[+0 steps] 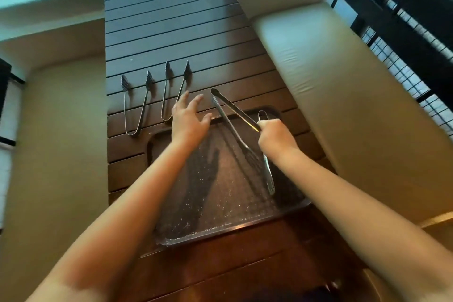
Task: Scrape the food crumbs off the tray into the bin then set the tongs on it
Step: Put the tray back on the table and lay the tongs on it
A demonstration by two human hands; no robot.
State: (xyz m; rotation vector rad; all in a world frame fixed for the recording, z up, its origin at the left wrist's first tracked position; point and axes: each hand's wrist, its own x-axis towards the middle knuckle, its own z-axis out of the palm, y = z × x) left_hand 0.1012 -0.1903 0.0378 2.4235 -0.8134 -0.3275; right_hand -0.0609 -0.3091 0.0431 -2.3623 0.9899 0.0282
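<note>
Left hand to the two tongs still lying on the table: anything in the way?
Nothing visible. The left hand hovers open over the tray's far edge, fingertips right by the nearer tongs; the farther tongs lie beyond to the left on bare table slats. The right hand holds long tongs off to the right, clear of that path.

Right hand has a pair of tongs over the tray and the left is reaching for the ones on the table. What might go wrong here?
1. The right hand grips the long tongs only at the hinge end, so the far tips may swing and knock the spatula lying on the tray.
2. The left hand, open, might nudge the nearest tongs instead of grasping them.
</note>
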